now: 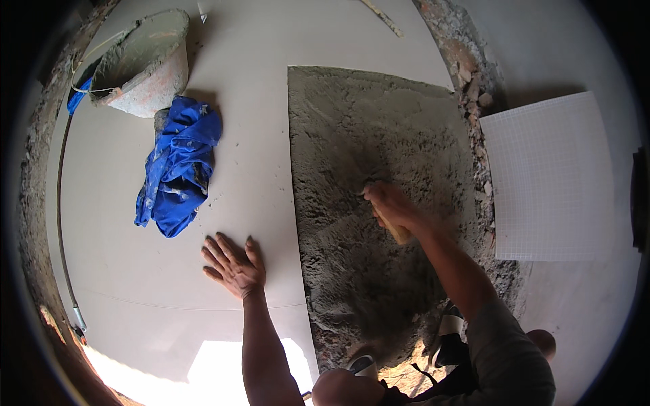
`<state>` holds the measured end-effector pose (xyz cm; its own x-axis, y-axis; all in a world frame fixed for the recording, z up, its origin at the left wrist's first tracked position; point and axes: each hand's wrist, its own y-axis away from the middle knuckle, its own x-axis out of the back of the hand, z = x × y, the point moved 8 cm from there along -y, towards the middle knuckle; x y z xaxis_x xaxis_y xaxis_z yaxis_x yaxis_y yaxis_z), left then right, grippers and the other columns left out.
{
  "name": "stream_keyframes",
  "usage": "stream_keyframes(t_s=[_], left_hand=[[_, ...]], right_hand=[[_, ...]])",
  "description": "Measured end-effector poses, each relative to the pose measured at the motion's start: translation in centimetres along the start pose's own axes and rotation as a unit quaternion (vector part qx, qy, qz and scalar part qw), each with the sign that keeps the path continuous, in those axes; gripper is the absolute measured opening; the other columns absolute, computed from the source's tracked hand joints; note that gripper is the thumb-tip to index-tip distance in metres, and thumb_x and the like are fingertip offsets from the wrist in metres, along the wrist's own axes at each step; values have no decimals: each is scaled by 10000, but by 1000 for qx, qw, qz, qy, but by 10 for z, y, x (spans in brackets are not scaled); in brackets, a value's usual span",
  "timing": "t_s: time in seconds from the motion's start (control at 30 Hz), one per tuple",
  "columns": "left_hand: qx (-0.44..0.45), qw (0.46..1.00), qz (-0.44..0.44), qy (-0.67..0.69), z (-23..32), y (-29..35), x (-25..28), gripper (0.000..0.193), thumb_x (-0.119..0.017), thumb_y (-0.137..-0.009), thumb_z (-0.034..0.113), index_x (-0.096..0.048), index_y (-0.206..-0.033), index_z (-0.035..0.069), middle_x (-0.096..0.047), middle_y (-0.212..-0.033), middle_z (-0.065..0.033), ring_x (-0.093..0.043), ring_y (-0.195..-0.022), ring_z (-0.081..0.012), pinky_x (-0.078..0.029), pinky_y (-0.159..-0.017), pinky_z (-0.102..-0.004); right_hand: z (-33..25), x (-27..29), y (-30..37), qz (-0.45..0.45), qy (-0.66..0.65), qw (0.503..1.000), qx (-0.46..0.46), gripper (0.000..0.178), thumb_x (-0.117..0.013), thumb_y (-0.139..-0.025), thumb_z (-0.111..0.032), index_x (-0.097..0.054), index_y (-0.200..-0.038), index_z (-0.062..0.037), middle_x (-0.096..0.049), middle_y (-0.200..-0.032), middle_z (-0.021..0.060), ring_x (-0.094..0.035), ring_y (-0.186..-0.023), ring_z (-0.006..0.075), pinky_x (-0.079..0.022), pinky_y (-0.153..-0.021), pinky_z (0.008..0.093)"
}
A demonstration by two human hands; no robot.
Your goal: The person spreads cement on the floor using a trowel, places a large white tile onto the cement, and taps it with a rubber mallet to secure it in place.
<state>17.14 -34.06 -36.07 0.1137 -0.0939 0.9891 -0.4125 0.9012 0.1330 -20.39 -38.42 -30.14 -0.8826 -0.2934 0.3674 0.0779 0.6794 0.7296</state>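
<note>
My left hand (pixel 235 268) lies flat with fingers spread on the large pale floor tile (pixel 257 155), left of the mortar. My right hand (pixel 389 203) is closed around the wooden handle (pixel 398 233) of a trowel, over the bed of wet grey mortar (pixel 338 128). The trowel's blade hardly shows against the mortar. Rough and ridged in places, the mortar fills a rectangle beside the tile's straight edge. A crumpled blue cloth (pixel 181 162) sits on the tile beyond my left hand.
A mortar-smeared bucket (pixel 152 81) stands tilted at the far left. Near the left rim lies a long thin rod (pixel 61 203). Broken rubble (pixel 477 101) lines the mortar's right side, with a white gridded tile (pixel 552 179) past it. A stick (pixel 382 18) rests at the top.
</note>
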Motion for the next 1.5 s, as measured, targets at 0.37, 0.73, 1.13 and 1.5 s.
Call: stream_keyframes(t_s=[0.37,0.73,1.13,1.5], left_hand=[[2,1000,-1,-12,0,-1,-2,805,-345,-929,624,-180,-1533,117,-130,-1604,-109,-69,-1482,-313,-37,-1158,-568],[10,999,-33,-12,0,-2,-3,833,-332,-915,640,-174,-1533,104,-120,-1602,-134,-44,-1484,-322,-10,-1161,-565],[5,1000,-25,-10,-2,-1,-5,823,-315,-926,645,-153,-1537,118,-103,-1607,-115,-34,-1485,-312,-5,-1158,-567],[4,1000,-14,-11,-1,-1,-4,825,-332,-919,640,-176,-1533,110,-124,-1603,-130,-55,-1483,-324,-20,-1158,-570]], right_hand=[[-13,49,33,98,493,857,110,361,-482,-987,-357,-575,-1032,-11,-625,-842,179,-645,-801,368,-490,-705,480],[-159,86,-93,226,444,859,118,497,-507,-962,-351,-465,-1279,29,-630,-1068,217,-641,-992,376,-519,-883,489],[-179,45,-103,223,520,807,168,239,-506,-960,-185,-636,-1077,-22,-650,-888,175,-683,-867,291,-574,-711,441],[14,-49,116,46,464,860,205,318,-623,-907,-229,-550,-1169,-64,-575,-897,115,-664,-728,274,-558,-608,415]])
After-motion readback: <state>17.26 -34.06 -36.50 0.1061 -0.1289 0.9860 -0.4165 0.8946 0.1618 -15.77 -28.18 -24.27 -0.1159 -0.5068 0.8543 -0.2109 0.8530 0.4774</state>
